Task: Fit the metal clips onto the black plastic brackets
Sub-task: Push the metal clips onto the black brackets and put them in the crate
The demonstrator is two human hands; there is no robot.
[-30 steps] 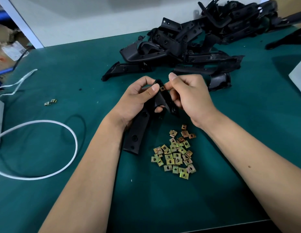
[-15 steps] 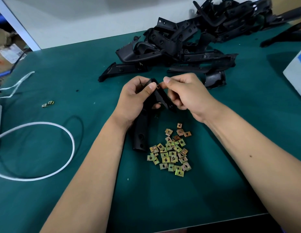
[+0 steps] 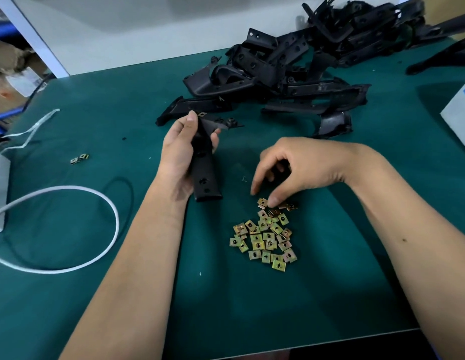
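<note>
The left hand [image 3: 179, 154] grips a long black plastic bracket [image 3: 206, 172], fingers curled round it, a small metal clip [image 3: 201, 114] seated at its far end. At four o'clock from it, the right hand [image 3: 293, 167] reaches down, fingertips [image 3: 273, 202] touching the twelve o'clock edge of the loose pile of square brass-coloured metal clips [image 3: 265, 239] on the green mat [image 3: 122, 100]; whether they pinch one, I cannot tell. More black brackets [image 3: 291, 71] lie heaped at one o'clock.
</note>
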